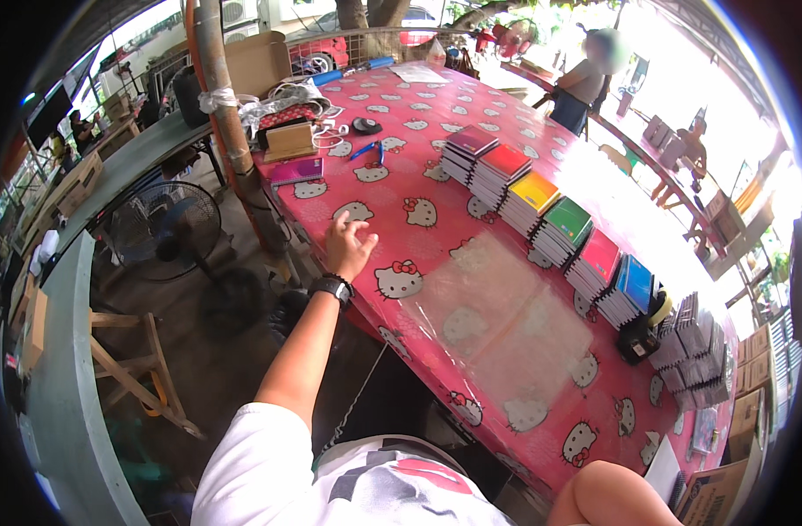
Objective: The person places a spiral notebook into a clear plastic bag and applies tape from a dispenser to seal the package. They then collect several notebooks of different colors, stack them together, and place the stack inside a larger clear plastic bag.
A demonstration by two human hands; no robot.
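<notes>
My left hand (349, 249) hovers above or rests on the near left edge of the table; which of the two I cannot tell. Its fingers are loosely bent and apart, with nothing in them. A purple spiral notebook (297, 171) lies flat beyond it, nearest to the hand. To its right, a clear plastic sheet or bag (515, 324) is spread on the tabletop. Stacks of notebooks run diagonally across the table, with maroon, red (506, 334), yellow (534, 190), green (568, 217) and blue (635, 279) covers. Only my right arm's bent part shows at the bottom right; that hand is out of view.
The table has a pink patterned cover (418, 254). A black tape dispenser (638, 340) stands beside more notebook stacks (695, 351). Blue scissors or pliers (368, 153) and a wooden holder (288, 141) lie farther off. A post (221, 105) and fan (168, 230) stand left; a person (581, 83) stands beyond.
</notes>
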